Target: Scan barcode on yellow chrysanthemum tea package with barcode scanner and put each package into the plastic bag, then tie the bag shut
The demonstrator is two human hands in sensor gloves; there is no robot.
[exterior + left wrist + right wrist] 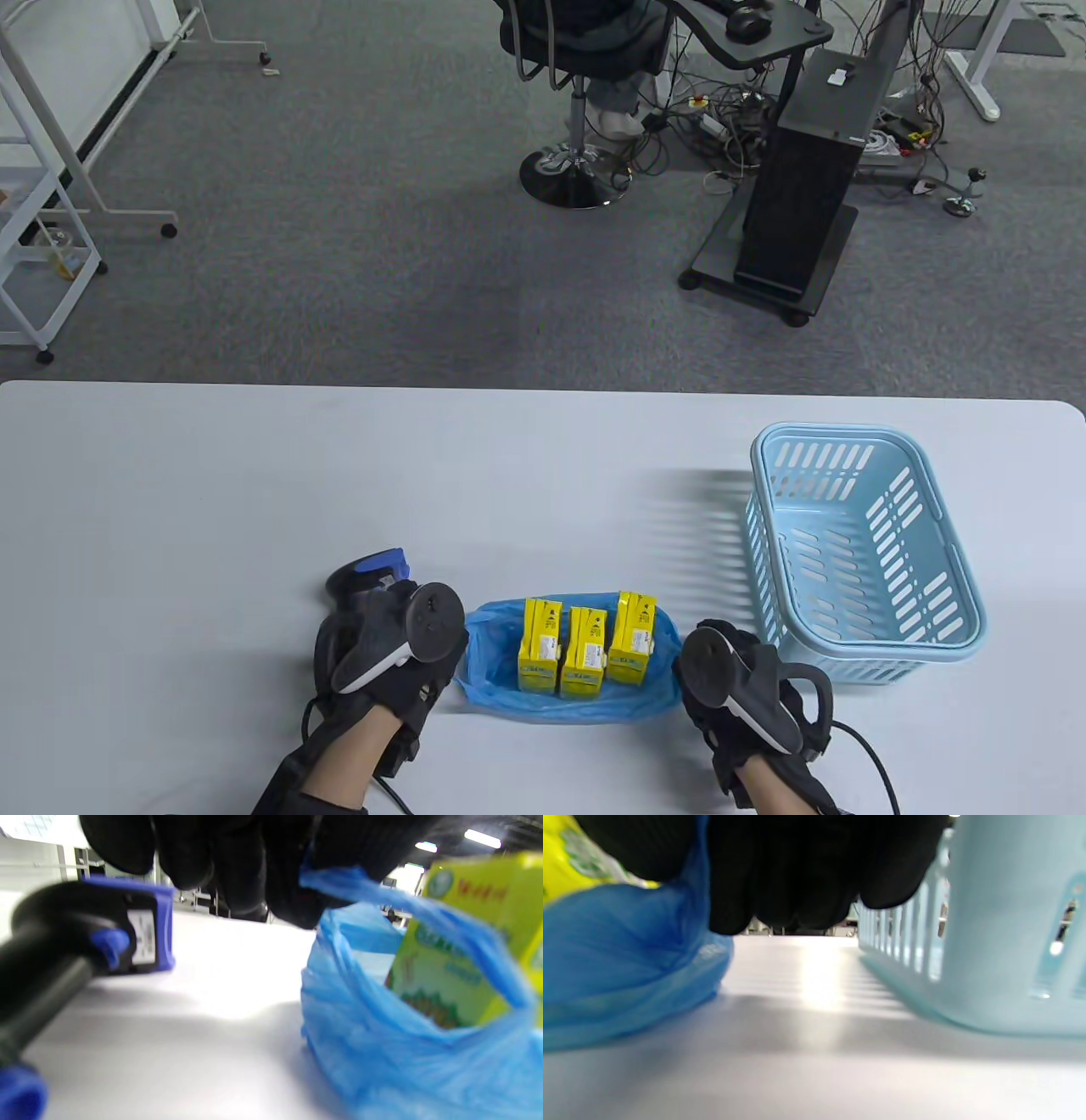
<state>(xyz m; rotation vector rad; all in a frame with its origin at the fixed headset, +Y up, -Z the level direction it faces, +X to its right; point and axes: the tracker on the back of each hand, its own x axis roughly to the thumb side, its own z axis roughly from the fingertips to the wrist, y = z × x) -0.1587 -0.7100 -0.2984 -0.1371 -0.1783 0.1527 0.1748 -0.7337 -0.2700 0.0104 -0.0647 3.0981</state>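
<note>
The blue plastic bag lies open on the white bench, near its front edge, and serves as the landmark here. Three yellow tea packages stand upright inside it, side by side in a row, their tops showing above the crumpled plastic.

The left hand is at the bag's left edge. In the left wrist view its fingers are curled round a strip of the bag's rim, which stretches away from them as a taut blue band across the front of a tea package. The right hand is at the bag's right edge. In the right wrist view its fingers are curled and the blue plastic runs up against them on the bag's side; they appear to hold the rim, though the contact itself is hidden behind the glove.

The barcode scanner, black with a blue head, lies on the bench just left of the bag and behind the left hand, not held by either hand. A light blue slotted basket stands right of the bag, just beside the right hand, with nothing visible in it.
</note>
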